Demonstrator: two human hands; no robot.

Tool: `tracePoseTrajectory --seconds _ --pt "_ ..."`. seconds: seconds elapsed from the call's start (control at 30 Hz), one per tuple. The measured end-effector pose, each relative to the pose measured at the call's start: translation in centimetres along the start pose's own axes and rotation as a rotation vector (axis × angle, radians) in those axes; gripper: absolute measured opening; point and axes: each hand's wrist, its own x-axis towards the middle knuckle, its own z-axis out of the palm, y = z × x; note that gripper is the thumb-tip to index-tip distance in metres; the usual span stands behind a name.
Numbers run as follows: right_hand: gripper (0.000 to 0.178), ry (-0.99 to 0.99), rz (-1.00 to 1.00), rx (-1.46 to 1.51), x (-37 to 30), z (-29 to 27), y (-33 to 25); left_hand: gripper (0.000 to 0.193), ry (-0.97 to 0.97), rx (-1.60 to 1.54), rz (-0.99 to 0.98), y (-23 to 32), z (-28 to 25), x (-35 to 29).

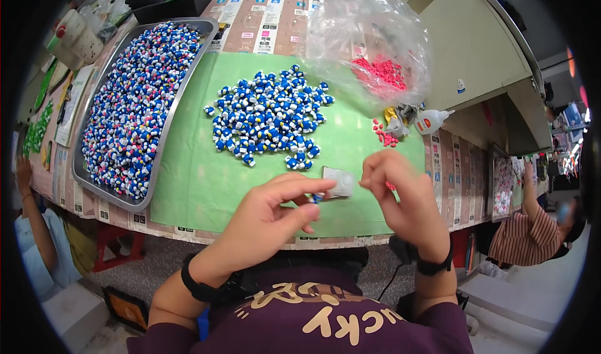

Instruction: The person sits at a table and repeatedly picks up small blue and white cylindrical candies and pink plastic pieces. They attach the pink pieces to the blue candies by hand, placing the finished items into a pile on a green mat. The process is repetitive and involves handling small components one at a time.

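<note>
My left hand (266, 213) is closed in a pinch on a small blue and white figurine (316, 198), which the thumb and fingers partly hide. To its right, my right hand (404, 197) is raised with thumb and forefinger pressed together; what they hold, if anything, is too small to make out. Between the two hands lies a small grey square sheet (339, 183) with a clear shiny patch on it. A heap of blue and white figurines (269, 116) spreads over the green mat (206, 210) beyond my left hand. Small red pieces (387, 137) lie beyond my right hand.
At the left stands a metal tray (164, 138) full of similar figurines. A clear plastic bag (332, 34) with red pieces (382, 73) lies at the far right, near a white squeeze bottle (431, 122). A beige cabinet (476, 47) borders the right side. Other people sit at both sides.
</note>
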Motion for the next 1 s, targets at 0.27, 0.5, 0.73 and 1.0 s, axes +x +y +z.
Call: tracePoseTrajectory --seconds 0.27,0.5,0.73,1.0 --pt "0.017 -0.157 -0.058 -0.322 1.8 1.0 1.5 0.037 0.195 0.064 0.053 0.3 -2.2 -1.4" --pt "0.018 -0.161 0.004 -0.317 1.9 0.7 1.1 0.024 0.14 -0.089 0.099 0.0 -2.4 -1.3" --pt "0.027 0.157 0.181 0.372 1.0 1.5 -3.6 0.024 0.115 -0.271 0.16 0.3 -0.6 -0.4" --pt "0.026 0.224 0.032 0.181 0.6 3.0 -4.1 0.023 0.177 -0.079 0.3 0.3 0.7 -0.7"
